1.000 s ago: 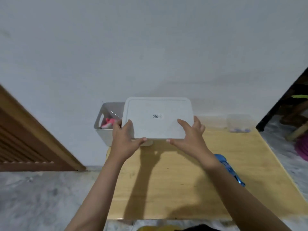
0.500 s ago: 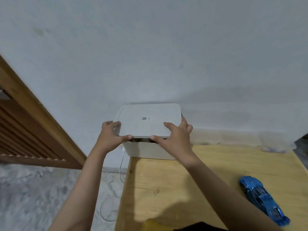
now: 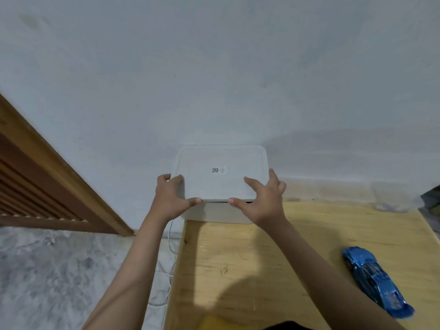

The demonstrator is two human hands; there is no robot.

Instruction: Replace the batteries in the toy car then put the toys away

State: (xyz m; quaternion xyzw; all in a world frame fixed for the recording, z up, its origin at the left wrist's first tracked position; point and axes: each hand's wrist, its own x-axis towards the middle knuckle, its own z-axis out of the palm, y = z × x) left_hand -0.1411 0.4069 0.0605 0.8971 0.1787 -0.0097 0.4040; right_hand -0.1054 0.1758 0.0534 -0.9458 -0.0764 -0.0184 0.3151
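Both hands grip the white lid [image 3: 221,172] by its near corners: the left hand [image 3: 172,197] wraps the left corner, the right hand [image 3: 261,198] spreads over the right one, thumbs along the front edge. The lid sits on the white storage box [image 3: 216,213], a thin dark gap showing along the front. The box stands at the wooden table's [image 3: 297,246] far-left corner against the wall. Well right of the hands and nearer the person, the blue toy car [image 3: 375,281] lies on the tabletop.

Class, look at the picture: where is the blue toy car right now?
In the head view the blue toy car lies on the wooden table, lower right, beside the person's right forearm, well apart from the white storage box.
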